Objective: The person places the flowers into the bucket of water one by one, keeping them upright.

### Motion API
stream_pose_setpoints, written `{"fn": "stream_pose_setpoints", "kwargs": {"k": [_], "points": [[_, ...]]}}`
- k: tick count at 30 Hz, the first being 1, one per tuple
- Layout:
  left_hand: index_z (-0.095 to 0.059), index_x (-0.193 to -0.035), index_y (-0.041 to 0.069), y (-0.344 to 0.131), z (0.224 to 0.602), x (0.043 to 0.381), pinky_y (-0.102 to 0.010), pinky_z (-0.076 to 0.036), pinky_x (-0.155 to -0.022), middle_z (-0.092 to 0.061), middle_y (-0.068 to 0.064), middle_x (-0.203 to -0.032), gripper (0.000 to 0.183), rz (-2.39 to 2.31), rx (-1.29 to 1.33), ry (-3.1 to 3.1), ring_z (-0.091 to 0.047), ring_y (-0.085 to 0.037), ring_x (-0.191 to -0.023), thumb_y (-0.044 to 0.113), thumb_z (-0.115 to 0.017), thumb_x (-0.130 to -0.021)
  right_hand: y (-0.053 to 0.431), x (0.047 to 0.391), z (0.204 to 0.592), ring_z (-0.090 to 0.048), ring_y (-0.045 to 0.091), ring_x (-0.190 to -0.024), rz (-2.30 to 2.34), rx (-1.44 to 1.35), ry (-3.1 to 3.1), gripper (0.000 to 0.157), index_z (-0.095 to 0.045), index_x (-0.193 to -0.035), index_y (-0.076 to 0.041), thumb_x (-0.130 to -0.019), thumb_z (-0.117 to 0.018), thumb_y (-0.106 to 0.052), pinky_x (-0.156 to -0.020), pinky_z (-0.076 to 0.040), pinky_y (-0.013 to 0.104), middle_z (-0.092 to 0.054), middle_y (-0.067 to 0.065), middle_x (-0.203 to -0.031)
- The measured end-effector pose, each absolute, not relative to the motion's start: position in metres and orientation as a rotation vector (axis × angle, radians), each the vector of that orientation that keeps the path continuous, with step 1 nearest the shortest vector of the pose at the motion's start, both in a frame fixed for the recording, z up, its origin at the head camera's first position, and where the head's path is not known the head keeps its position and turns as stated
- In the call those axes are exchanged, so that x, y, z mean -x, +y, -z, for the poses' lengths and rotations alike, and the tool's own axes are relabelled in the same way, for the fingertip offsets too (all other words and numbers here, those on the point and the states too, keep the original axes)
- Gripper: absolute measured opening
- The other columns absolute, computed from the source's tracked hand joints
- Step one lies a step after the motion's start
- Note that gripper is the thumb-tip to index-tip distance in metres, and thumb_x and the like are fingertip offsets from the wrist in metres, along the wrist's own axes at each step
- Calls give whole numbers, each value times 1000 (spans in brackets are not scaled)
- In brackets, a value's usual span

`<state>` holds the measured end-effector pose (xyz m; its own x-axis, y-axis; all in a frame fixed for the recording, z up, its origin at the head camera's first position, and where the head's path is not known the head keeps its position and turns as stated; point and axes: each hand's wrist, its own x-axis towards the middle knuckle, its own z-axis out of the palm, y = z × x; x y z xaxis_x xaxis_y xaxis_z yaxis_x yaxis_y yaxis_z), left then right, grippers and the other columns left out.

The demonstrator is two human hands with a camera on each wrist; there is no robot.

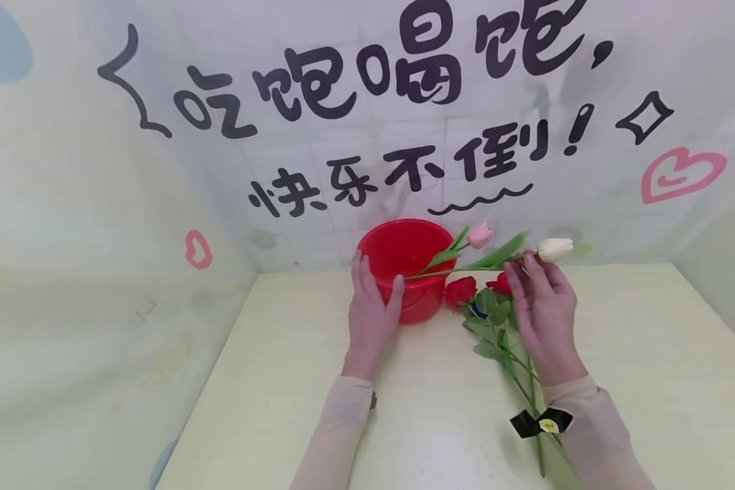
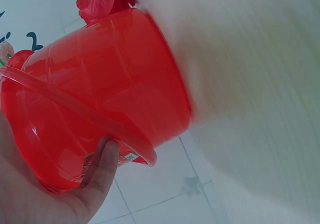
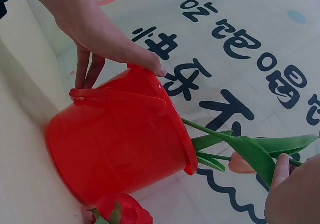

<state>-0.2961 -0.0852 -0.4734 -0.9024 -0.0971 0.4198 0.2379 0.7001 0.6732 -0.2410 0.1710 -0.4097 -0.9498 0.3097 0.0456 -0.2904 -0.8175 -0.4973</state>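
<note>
A red plastic bucket (image 1: 413,306) stands upright against the back wall. My left hand (image 1: 372,309) holds it at its left side, thumb at the rim and fingers along the outer wall, as the left wrist view also shows. My right hand (image 1: 545,316) pinches the stem of a white tulip (image 1: 554,249) just below the flower. The tulip's stem slants over the rim, its lower end inside the bucket. A pink tulip (image 1: 480,235) leans out of the bucket behind it, its green leaf (image 3: 212,161) showing in the right wrist view.
Red roses (image 1: 461,291) with long leafy stems lie on the table (image 1: 453,422) right of the bucket, partly under my right arm. A black strap with a yellow label (image 1: 548,425) shows at my right wrist. The back wall (image 1: 318,238) carries large black lettering.
</note>
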Motion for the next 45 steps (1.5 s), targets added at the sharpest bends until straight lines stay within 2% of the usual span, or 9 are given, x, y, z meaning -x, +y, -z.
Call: {"fn": "stream_pose_setpoints", "kwargs": {"k": [7,12,22,32,38,45], "points": [[-15,-169,17,-91,483,287,-47,-61,-94,-25,2,-170,100,1080,45,-2526,-56,-28,-135,50,-74,-95,161,244,416,-72,22,-101,-2726,91,-848,24,-68,-120,2,-97,-72,-1,-97,-57,34,-68,13,-113],[-14,-169,18,-91,484,288,-47,-61,-93,-26,1,-169,100,1082,56,-2524,-57,-29,-133,51,-74,-96,156,250,416,-73,22,-99,-2705,91,-900,17,-70,-114,1,-97,-72,-1,-97,-58,34,-70,12,-111],[-17,-169,16,-88,480,290,-48,-61,-93,-24,0,-170,98,1078,72,-2504,-59,-30,-132,46,-76,-96,149,262,417,-73,21,-97,-2715,102,-939,18,-70,-115,2,-98,-72,-2,-96,-58,33,-66,14,-113],[-16,-169,18,-85,473,293,-46,-61,-94,-22,1,-171,99,1057,82,-2510,-59,-29,-132,49,-74,-96,143,269,416,-73,21,-98,-2712,116,-968,26,-68,-122,3,-98,-73,-4,-96,-58,32,-65,14,-118],[-14,-169,19,-85,470,293,-46,-61,-94,-23,1,-171,100,1067,86,-2500,-60,-29,-131,50,-74,-95,138,275,414,-72,20,-96,-2708,107,-995,24,-67,-120,2,-98,-73,-5,-95,-58,32,-67,12,-113],[-15,-169,17,-85,471,294,-46,-61,-94,-23,1,-171,99,1058,86,-2499,-60,-29,-130,49,-74,-96,133,277,415,-70,19,-102,-2720,143,-1049,37,-63,-132,-1,-98,-74,-10,-97,-57,30,-62,12,-123]]}}
